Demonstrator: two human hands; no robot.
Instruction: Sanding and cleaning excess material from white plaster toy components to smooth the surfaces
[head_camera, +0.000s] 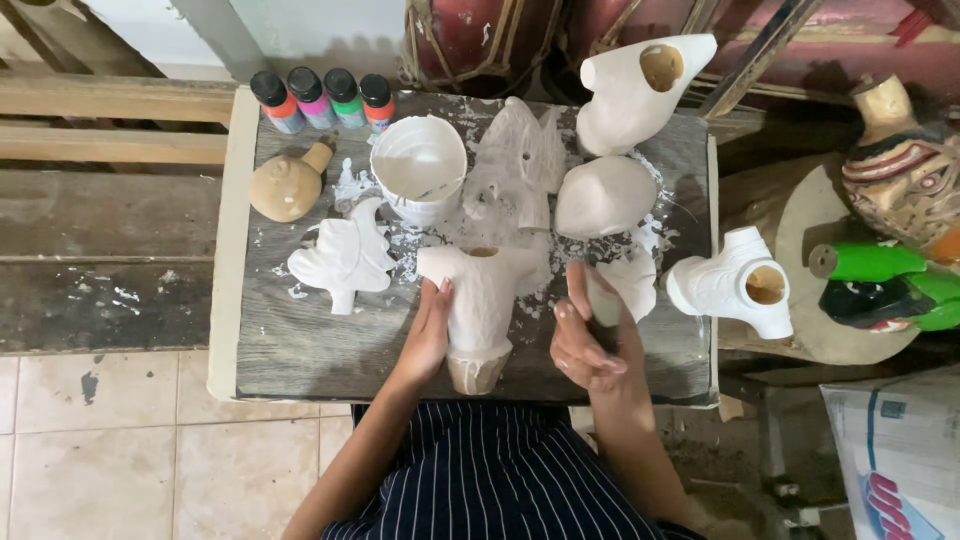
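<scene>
1. A grey, weathered wooden board (300, 350) spattered with white paint serves as the worktable, set over a pale tiled floor (110, 440) and ringed by wooden beams on the left.
2. At the right edge, off the board, stands a painted carved wooden figure with green, black and red parts (890, 270).
3. At the board's near centre lies a white-coated T-shaped carved piece with a bare wooden base (480, 310), its base pointing toward the person.
4. The left hand (430, 325) rests flat against that piece's left side, fingers extended, not closed round it.
5. The right hand (585, 345) hovers just right of the piece, apart from it, fingers loosely curled; whether it holds anything I cannot tell.
6. Behind the right hand lies a small white-coated flat piece (630, 285), partly hidden by the fingers.
7. Further white-coated carvings crowd the far side: a hollow curved form with a round opening (640, 90), a rounded dome-shaped lump (605, 195), a winged figure (520, 160), and a leaf-like flat shape (345, 260) to the left.
8. A white-coated elbow-shaped piece with a round hole (735, 285) sits at the board's right edge.
9. A white plastic cup smeared with paint (420, 165) stands directly beyond the T-shaped piece.
10. An unpainted tan gourd-shaped wooden piece (290, 185) lies far left.
11. Four small paint bottles with black caps (325, 98) line the far left corner.
</scene>
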